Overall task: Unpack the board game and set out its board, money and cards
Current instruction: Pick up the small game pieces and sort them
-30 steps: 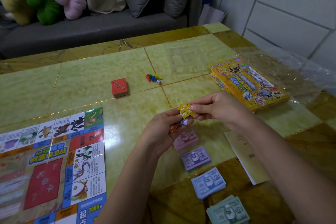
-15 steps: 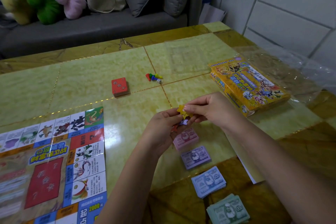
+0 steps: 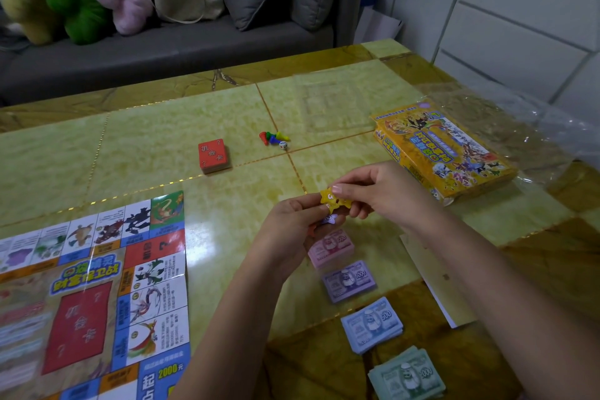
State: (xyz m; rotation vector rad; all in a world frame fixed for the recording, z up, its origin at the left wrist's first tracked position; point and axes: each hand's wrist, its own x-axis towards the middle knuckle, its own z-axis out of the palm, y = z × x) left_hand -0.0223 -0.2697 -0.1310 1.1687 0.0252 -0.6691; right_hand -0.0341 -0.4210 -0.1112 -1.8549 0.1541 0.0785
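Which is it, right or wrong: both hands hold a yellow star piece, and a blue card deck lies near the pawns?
Wrong once: the head view shows the card deck red, not blue. Left hand and right hand do hold the yellow star piece; the deck lies near the pawns.

We see the person's two bare hands and forearms. The left hand (image 3: 289, 234) and the right hand (image 3: 386, 191) have slender fingers, and a short, rounded nail (image 3: 337, 189) shows on the right one. The left forearm (image 3: 227, 328) and the right forearm (image 3: 503, 286) are uncovered as far as the lower edge of the view, with smooth, unmarked skin.
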